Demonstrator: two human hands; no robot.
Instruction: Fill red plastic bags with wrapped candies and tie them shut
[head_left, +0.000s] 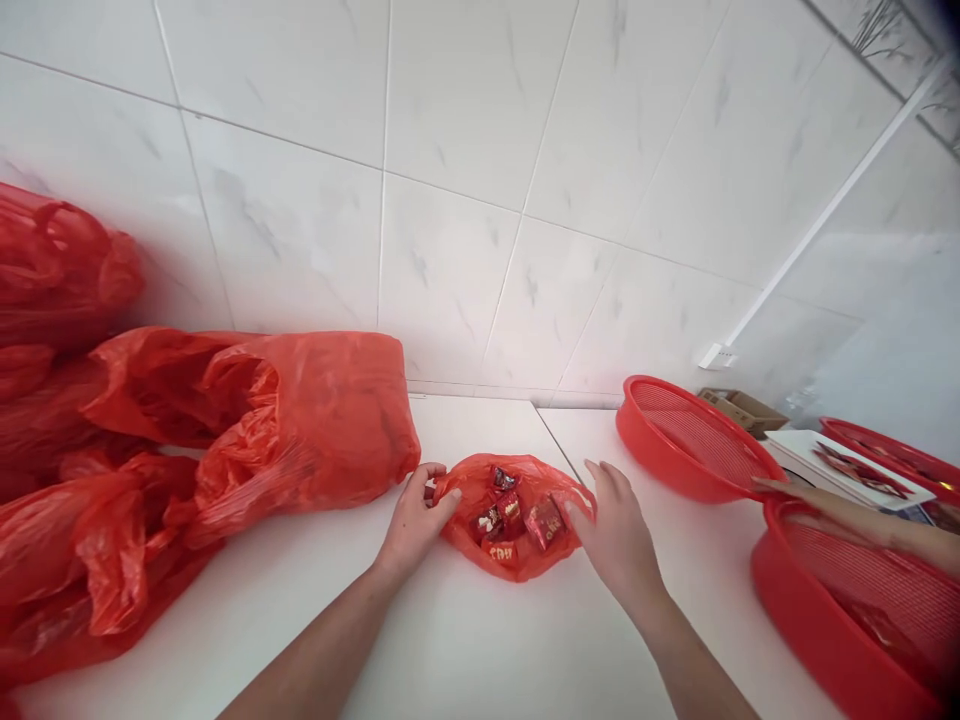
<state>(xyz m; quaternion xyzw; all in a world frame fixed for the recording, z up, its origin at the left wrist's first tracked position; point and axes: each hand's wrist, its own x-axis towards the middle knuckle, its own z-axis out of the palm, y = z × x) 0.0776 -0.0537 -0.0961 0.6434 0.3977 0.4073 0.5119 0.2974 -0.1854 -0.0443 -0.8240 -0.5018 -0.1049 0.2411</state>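
Observation:
A small red plastic bag [491,567] lies on the white table, its mouth spread wide. Several wrapped candies in shiny red and dark packets [511,512] show inside it. At the bag's left rim, my left hand [418,515] grips the plastic between thumb and curled fingers. My right hand [616,520] has the opposite rim, thumb over the edge and fingers along the outside. Left of my left hand stands a large, full red plastic bag [341,415], and what it contains is hidden.
More red bags [60,270] pile up at far left. Red mesh baskets [694,450] stand at right, where another person's arm [862,520] reaches across. Behind them are a white scale-like tray with packets [840,470] and a cardboard box [742,410]. A tiled wall closes the back.

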